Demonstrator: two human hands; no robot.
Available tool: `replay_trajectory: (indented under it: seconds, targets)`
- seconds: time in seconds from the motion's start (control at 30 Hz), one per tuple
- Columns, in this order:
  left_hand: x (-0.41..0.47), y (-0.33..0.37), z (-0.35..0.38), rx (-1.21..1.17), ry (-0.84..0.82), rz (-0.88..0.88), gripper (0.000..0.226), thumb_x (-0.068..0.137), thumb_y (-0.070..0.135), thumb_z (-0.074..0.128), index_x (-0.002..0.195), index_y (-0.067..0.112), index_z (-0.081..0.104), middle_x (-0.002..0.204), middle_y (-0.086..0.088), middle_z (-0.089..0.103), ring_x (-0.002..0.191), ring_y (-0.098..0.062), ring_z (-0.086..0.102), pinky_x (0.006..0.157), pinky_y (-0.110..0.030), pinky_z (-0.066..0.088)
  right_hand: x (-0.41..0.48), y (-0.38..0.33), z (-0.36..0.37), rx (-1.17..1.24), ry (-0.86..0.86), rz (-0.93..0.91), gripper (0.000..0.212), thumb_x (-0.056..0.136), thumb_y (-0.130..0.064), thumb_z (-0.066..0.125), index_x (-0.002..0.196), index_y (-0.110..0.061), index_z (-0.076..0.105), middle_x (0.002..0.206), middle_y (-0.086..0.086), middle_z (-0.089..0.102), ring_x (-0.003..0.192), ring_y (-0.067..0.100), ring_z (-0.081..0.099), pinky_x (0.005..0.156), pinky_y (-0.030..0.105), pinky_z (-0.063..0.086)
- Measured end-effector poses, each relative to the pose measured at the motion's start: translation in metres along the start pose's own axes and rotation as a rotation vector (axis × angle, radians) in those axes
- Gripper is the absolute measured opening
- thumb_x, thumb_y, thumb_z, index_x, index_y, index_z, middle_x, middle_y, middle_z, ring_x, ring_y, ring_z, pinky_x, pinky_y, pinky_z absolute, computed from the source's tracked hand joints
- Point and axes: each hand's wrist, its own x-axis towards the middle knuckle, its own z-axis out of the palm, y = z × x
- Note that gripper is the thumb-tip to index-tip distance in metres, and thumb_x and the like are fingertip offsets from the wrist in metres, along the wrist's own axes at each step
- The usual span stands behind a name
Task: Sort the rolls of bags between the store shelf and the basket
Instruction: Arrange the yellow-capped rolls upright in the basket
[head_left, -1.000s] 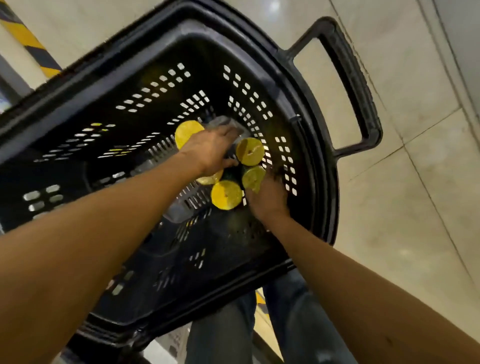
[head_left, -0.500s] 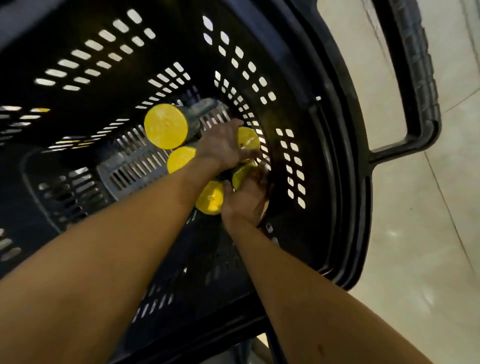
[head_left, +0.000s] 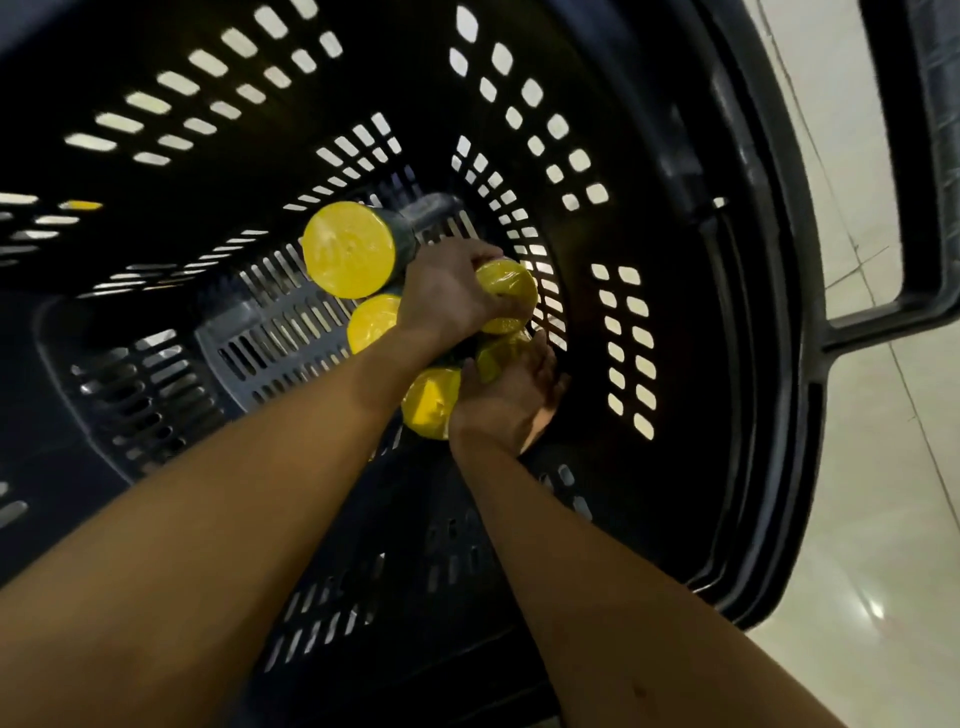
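Deep in the basket, my left hand clasps the upper roll, my right hand the lower roll; slick wrap may slip, toppling neighbouring rolls.

Basket is dark, matt, perforated plastic; yellow roll ends wear glossy, crinkled film; floor tiles shine smooth.

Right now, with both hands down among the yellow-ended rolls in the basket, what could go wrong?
1. The left hand grips just one roll in a tight cluster; pulling it out may knock over the large roll beside it.
2. The right hand sits between the lower rolls and the basket wall; its grip is hidden, and its knuckles may catch on the slots.
3. The wrapped ends look glossy, so a roll might slip.
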Motion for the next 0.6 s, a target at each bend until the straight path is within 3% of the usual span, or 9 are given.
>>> replay_trajectory:
  seconds: [0.17, 0.43, 0.6]
  targets:
    - [0.002, 0.004, 0.002, 0.02, 0.03, -0.026, 0.067, 0.06, 0.044, 0.085, 0.12, 0.023, 0.063, 0.116, 0.003, 0.065, 0.104, -0.011, 0.059, 0.088, -0.023, 0.047, 0.0, -0.001, 0.005, 0.105, 0.009, 0.026, 0.076, 0.096, -0.036, 0.05, 0.151, -0.015, 0.003, 0.159, 0.006, 0.004, 0.146, 0.022, -0.003, 0.114, 0.029, -0.01]
    - [0.0, 0.012, 0.018, 0.121, 0.044, -0.043, 0.076, 0.056, 0.053, 0.084, 0.119, 0.022, 0.055, 0.113, 0.003, 0.061, 0.104, -0.016, 0.056, 0.08, -0.026, 0.042, 0.003, 0.003, 0.006, 0.007, 0.034, -0.023, 0.069, 0.097, -0.035, 0.044, 0.15, -0.01, 0.008, 0.159, 0.005, 0.008, 0.146, 0.015, 0.003, 0.107, 0.025, -0.015]
    - [-0.001, 0.016, 0.007, 0.113, 0.064, -0.066, 0.076, 0.058, 0.048, 0.085, 0.123, 0.021, 0.058, 0.118, 0.002, 0.063, 0.109, -0.018, 0.058, 0.093, -0.03, 0.047, 0.006, 0.003, 0.003, 0.077, 0.015, -0.016, 0.072, 0.096, -0.035, 0.047, 0.15, -0.009, 0.006, 0.158, 0.006, 0.01, 0.146, 0.015, 0.004, 0.11, 0.024, -0.013]
